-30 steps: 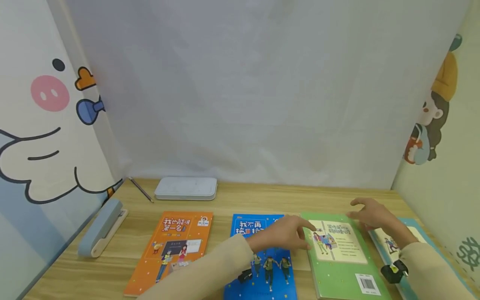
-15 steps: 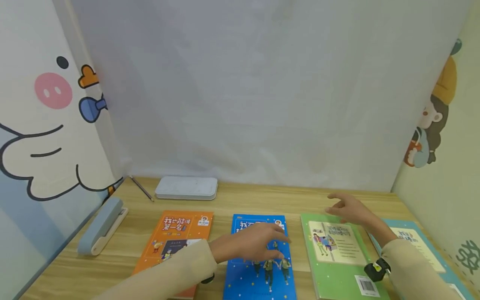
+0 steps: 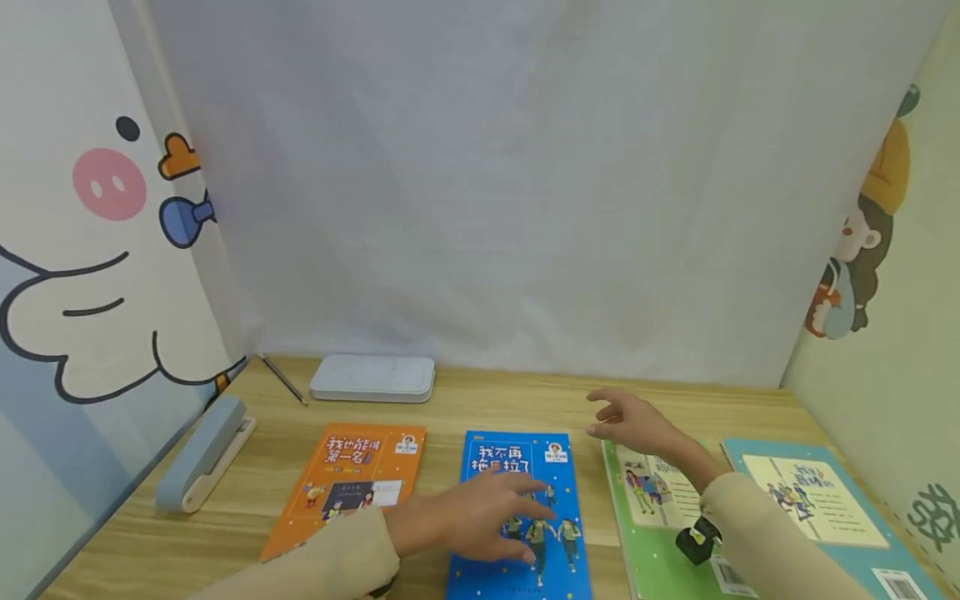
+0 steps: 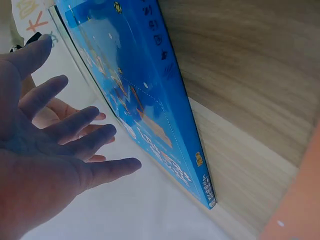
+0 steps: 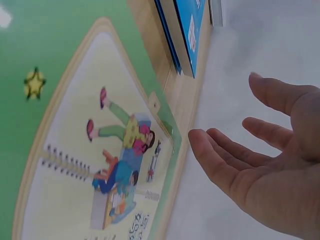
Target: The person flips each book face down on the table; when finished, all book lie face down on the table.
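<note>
Both hands have slid leftward since the earlier frames: the left hand [image 3: 487, 515] now sits lower centre of the frame over the blue book [image 3: 517, 517], fingers [image 4: 75, 125] spread wide and holding nothing, while the right hand [image 3: 633, 421] hovers above the far edge of the green book [image 3: 660, 517], fingers [image 5: 225, 160] loosely spread and empty. Right of it the teal book [image 3: 817, 508] lies fully uncovered on the desk [image 3: 465, 400], and an orange book [image 3: 348, 483] lies left of the blue one.

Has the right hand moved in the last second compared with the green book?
Yes. The right hand has moved left: it was over the right edge of the green book, and now hovers at that book's upper left corner, fingers relaxed.
</note>
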{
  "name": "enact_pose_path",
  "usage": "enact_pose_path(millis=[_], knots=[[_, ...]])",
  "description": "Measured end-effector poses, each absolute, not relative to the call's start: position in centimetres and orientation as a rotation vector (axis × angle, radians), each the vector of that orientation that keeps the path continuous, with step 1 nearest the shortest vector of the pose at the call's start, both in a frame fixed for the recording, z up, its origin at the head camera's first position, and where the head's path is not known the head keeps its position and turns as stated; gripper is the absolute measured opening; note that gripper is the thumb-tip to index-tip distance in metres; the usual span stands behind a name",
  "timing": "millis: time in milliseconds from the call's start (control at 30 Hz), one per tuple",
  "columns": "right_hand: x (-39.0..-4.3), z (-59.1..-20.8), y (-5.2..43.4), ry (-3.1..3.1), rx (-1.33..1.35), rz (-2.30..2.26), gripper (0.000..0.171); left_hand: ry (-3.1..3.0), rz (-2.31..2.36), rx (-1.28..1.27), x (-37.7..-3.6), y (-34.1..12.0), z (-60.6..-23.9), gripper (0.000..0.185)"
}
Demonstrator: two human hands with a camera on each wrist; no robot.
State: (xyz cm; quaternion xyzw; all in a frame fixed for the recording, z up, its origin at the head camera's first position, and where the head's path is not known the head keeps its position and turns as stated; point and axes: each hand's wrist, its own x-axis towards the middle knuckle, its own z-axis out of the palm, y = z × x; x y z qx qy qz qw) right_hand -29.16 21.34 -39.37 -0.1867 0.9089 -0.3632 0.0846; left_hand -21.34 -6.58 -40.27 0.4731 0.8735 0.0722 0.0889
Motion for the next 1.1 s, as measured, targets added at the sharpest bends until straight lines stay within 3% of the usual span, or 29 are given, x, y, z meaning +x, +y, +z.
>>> enact_pose_path(millis=[300,1100], knots=[[-29.4,-40.6,19.2,2.659,-0.606,-1.089,0.057,2.491,0.188,1.399,-20.7,-8.3,-40.6,0.069],[-29.3,-41.4,16.0,2.675,-0.532,-0.943,0.062,2.375,0.325,1.363,-20.8,-9.5,-44.4,0.069]])
